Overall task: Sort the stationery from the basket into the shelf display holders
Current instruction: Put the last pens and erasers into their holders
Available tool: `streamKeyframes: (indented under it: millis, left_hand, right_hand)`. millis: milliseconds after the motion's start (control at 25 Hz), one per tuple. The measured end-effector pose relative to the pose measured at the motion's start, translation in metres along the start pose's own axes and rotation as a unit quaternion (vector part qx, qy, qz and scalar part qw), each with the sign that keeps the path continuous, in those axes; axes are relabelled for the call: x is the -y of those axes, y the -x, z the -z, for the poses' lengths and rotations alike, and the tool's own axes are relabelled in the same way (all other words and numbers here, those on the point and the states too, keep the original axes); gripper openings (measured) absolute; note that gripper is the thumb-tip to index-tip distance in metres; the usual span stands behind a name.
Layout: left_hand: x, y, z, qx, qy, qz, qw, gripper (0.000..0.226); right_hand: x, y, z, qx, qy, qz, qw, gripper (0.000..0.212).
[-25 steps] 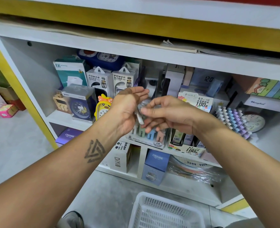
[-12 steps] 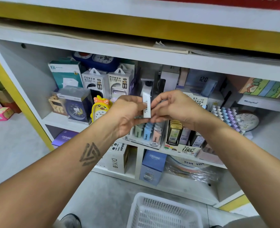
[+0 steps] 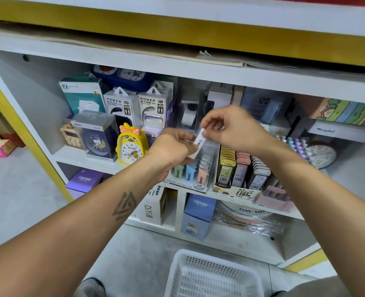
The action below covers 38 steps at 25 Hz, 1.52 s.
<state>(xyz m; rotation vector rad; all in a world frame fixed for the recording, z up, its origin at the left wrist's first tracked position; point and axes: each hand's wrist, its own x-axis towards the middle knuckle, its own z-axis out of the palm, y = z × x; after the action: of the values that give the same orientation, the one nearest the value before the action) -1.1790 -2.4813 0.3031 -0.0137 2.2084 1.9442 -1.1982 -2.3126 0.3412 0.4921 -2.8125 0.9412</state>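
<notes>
A small white stationery case (image 3: 199,139) is held tilted between both hands, just above the clear display holder (image 3: 198,185) with pastel green, blue and pink packs on the middle shelf. My right hand (image 3: 230,129) pinches its upper end. My left hand (image 3: 173,150) grips its lower end, hiding that part. To the right stands a second holder (image 3: 239,191) with yellow, pink and white lead cases. The white mesh basket (image 3: 211,273) sits on the floor below; no item shows in the visible part.
Power bank boxes (image 3: 134,106), a yellow duck clock (image 3: 130,146) and a boxed blue clock (image 3: 98,138) fill the shelf's left. Pastel pens (image 3: 295,144) and a round clock (image 3: 322,155) lie at right. Purple and blue boxes (image 3: 198,213) stand on the lower shelf.
The white case went from upright in front of the shelf to tilted, and both hands moved right and down toward the pastel display holder.
</notes>
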Motion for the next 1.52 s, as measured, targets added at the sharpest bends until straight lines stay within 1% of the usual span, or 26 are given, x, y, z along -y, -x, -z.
streamKeyframes:
  millis: [40,80,120,160,200,280,360,400,440,520,560,640,760,920,1080,1240,1320,1400,1440,1480,1520]
  left_hand:
    - [0.003,-0.003,0.0,-0.013,-0.07,-0.019,0.997,0.035]
    - [0.007,-0.006,0.001,-0.021,-0.166,-0.041,0.985,0.041]
    - [0.01,-0.007,0.001,-0.022,-0.272,-0.062,0.96,0.045]
    - [0.013,-0.006,0.002,-0.014,-0.367,-0.082,0.927,0.046]
    - [0.016,-0.005,0.001,0.002,-0.437,-0.103,0.894,0.045]
    - [0.026,-0.004,-0.001,0.051,-0.511,-0.129,0.848,0.047]
    - [0.034,-0.006,-0.004,0.085,-0.559,-0.13,0.814,0.06]
    - [0.036,-0.007,-0.003,0.087,-0.582,-0.12,0.799,0.067]
    - [0.037,-0.008,-0.001,0.078,-0.593,-0.103,0.795,0.074]
    - [0.038,-0.011,0.004,0.06,-0.583,-0.068,0.807,0.083]
    - [0.038,-0.012,0.005,0.065,-0.577,-0.055,0.812,0.085]
    - [0.04,-0.012,0.007,0.083,-0.572,-0.045,0.815,0.084]
    - [0.039,-0.009,0.01,0.084,-0.552,-0.046,0.828,0.073]
    - [0.034,-0.003,0.008,0.077,-0.57,-0.046,0.817,0.064]
    - [0.033,0.001,0.006,0.078,-0.579,-0.052,0.81,0.057]
    - [0.033,0.002,0.007,0.073,-0.602,-0.043,0.794,0.061]
    - [0.033,-0.001,0.008,0.04,-0.608,-0.052,0.791,0.057]
    - [0.034,-0.007,0.007,-0.005,-0.59,-0.092,0.802,0.053]
    - [0.034,-0.01,0.004,-0.017,-0.577,-0.118,0.808,0.052]
    - [0.035,-0.013,0.0,-0.017,-0.566,-0.14,0.812,0.053]
    - [0.036,-0.016,-0.006,-0.007,-0.561,-0.152,0.814,0.055]
  right_hand:
    - [-0.002,-0.001,0.003,-0.017,0.036,-0.001,0.999,0.01]
    - [-0.006,-0.001,0.006,-0.037,0.086,-0.003,0.996,0.008]
    - [-0.009,-0.001,0.007,-0.051,0.145,-0.008,0.988,0.005]
    - [-0.012,-0.001,0.006,-0.057,0.203,-0.015,0.977,0.005]
    - [-0.015,0.0,0.002,-0.054,0.25,-0.018,0.967,0.007]
    - [-0.02,0.0,-0.009,-0.035,0.298,-0.017,0.954,0.011]
    - [-0.023,-0.001,-0.02,-0.019,0.314,-0.015,0.949,0.012]
    - [-0.024,-0.002,-0.025,-0.014,0.319,-0.014,0.948,0.011]
    - [-0.025,-0.003,-0.029,-0.009,0.325,-0.014,0.946,0.011]
    - [-0.025,-0.004,-0.036,0.009,0.345,-0.015,0.938,0.013]
    - [-0.024,-0.005,-0.039,0.019,0.357,-0.015,0.934,0.015]
    - [-0.023,-0.006,-0.042,0.027,0.37,-0.014,0.929,0.02]
    - [-0.022,-0.007,-0.045,0.035,0.369,-0.009,0.929,0.021]
    - [-0.021,-0.005,-0.048,0.05,0.371,-0.014,0.927,0.028]
    - [-0.02,-0.003,-0.047,0.064,0.37,-0.014,0.927,0.027]
    - [-0.022,-0.004,-0.045,0.085,0.358,-0.009,0.93,0.025]
    - [-0.024,-0.002,-0.041,0.054,0.313,0.002,0.948,0.027]
    - [-0.024,0.007,-0.035,-0.014,0.231,0.014,0.973,0.028]
    - [-0.024,0.014,-0.033,-0.046,0.198,0.017,0.979,0.028]
    - [-0.025,0.022,-0.032,-0.064,0.188,0.015,0.98,0.031]
    - [-0.027,0.03,-0.032,-0.062,0.199,0.005,0.978,0.037]
